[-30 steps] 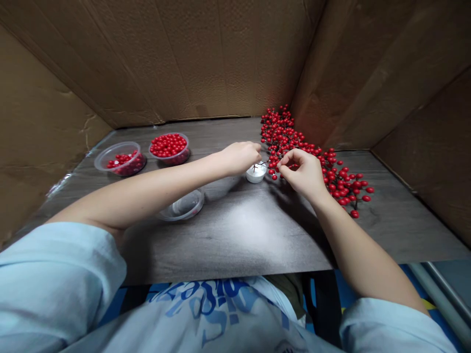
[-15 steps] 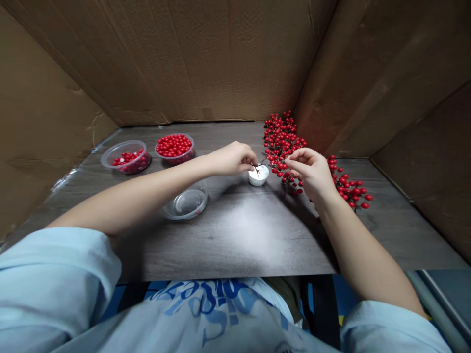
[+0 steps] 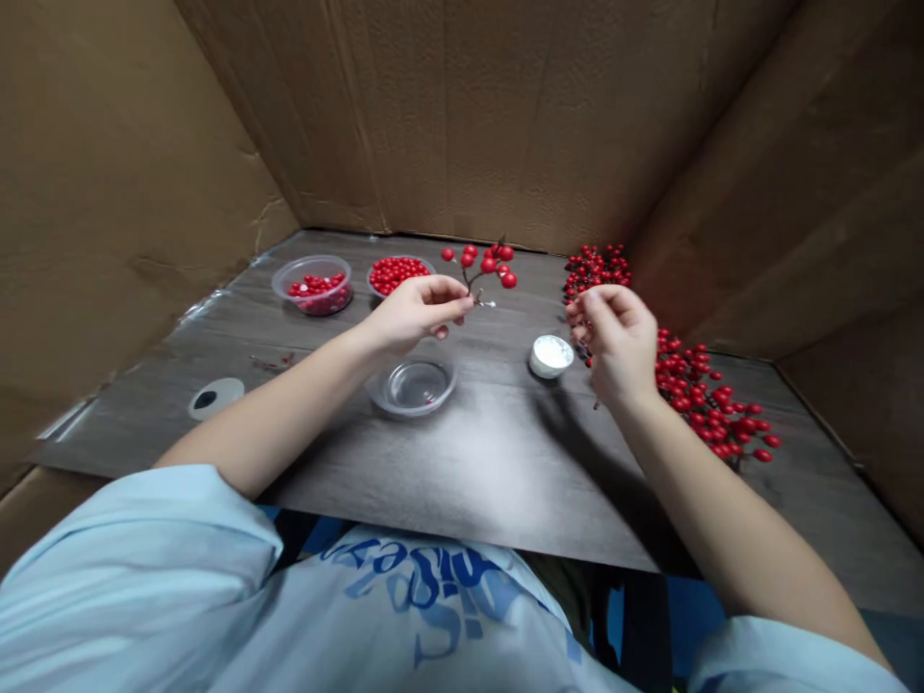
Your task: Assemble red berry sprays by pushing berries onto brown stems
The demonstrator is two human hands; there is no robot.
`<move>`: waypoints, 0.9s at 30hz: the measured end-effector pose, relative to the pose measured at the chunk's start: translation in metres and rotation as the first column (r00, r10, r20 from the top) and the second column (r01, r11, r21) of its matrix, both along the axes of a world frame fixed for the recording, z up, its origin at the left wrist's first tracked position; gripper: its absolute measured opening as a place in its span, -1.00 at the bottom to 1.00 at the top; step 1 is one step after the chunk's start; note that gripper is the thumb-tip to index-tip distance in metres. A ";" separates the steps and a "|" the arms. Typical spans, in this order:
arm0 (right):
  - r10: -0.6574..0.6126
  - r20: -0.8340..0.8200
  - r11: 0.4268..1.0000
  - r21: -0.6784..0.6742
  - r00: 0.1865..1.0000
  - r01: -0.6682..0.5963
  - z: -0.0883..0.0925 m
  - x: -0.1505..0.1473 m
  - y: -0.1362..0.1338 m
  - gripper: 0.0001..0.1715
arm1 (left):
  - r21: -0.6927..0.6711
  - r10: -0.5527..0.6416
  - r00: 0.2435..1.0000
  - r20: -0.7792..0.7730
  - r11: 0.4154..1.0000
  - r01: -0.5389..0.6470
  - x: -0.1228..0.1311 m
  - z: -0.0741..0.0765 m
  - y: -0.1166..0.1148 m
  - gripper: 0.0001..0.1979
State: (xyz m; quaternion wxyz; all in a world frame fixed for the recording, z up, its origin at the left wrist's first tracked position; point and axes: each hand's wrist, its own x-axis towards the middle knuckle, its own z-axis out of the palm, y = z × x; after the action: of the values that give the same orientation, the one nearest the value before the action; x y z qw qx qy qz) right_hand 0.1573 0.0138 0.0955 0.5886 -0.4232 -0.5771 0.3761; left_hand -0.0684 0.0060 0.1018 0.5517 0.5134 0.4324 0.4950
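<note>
My left hand (image 3: 425,313) pinches a berry sprig (image 3: 488,266) by its stem, between thumb and fingers, above the table. Several red berries sit on its branches, and one bare twig tip pointing right is white. My right hand (image 3: 619,337) is raised with thumb and fingertips pressed together; whether anything small is between them is hidden. Just left of that hand stands a small white cup (image 3: 552,357) filled with white paste. Behind and beside the right hand lie bunches of red berry branches (image 3: 598,269), partly covered by it.
At the back left stand a clear tub of red berries (image 3: 315,289) and a fuller berry tub (image 3: 399,273). A clear plastic container (image 3: 415,387) sits below my left hand. Loose twigs (image 3: 272,364) and a white disc with a dark spot (image 3: 217,397) lie left. Cardboard walls (image 3: 462,125) enclose the table.
My left hand has moved from the white cup to the left, now with the berry sprig raised in it. My right hand stays near the branches. The camera view has shifted left.
</note>
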 end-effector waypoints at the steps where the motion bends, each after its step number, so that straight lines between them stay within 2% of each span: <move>1: 0.006 0.142 0.997 0.078 0.990 -0.018 -0.004 -0.010 0.000 -0.82 | -0.031 0.054 0.994 0.098 0.998 -0.051 -0.007 -0.003 -0.003 -0.77; 3: 0.097 0.475 0.971 0.148 0.875 -0.189 -0.012 -0.033 -0.002 -0.85 | -0.091 0.150 0.949 0.277 0.987 -0.129 -0.018 -0.009 -0.009 -0.75; 6: 0.186 0.796 0.919 0.066 0.575 -0.389 -0.016 -0.069 -0.007 -0.86 | -0.149 0.247 0.858 0.450 0.968 -0.200 -0.027 -0.018 -0.016 -0.76; 8: 0.215 0.899 0.912 -0.045 0.382 -0.407 -0.015 -0.091 -0.010 -0.80 | -0.160 0.266 0.823 0.501 0.964 -0.214 -0.031 -0.021 -0.019 -0.77; 11: 0.265 0.957 0.897 -0.198 0.120 -0.395 -0.011 -0.117 -0.012 -0.66 | -0.146 0.267 0.813 0.517 0.964 -0.223 -0.034 -0.024 -0.020 -0.79; 13: 0.256 0.967 0.886 -0.238 -0.009 -0.397 -0.008 -0.130 -0.013 -0.58 | -0.142 0.275 0.806 0.523 0.961 -0.236 -0.035 -0.027 -0.019 -0.81; 17: 0.191 0.969 0.881 -0.241 -0.159 -0.406 -0.006 -0.144 -0.017 -0.35 | -0.145 0.302 0.760 0.575 0.952 -0.269 -0.034 -0.032 -0.018 -0.84; 20: 0.189 0.954 0.868 -0.274 -0.234 -0.414 -0.008 -0.147 -0.018 -0.33 | -0.140 0.304 0.742 0.597 0.951 -0.277 -0.033 -0.034 -0.017 -0.87; 27: 0.186 0.949 0.872 -0.278 -0.253 -0.403 -0.013 -0.149 -0.019 -0.45 | -0.122 0.268 0.772 0.576 0.962 -0.243 -0.031 -0.034 -0.018 -0.82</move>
State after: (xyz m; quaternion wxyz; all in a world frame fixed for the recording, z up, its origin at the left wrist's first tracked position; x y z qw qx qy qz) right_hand 0.0085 -0.0051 0.0830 -0.1383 -0.3580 -0.9234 0.0108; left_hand -0.0992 -0.0115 0.0680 0.5960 0.2605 0.3161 0.6907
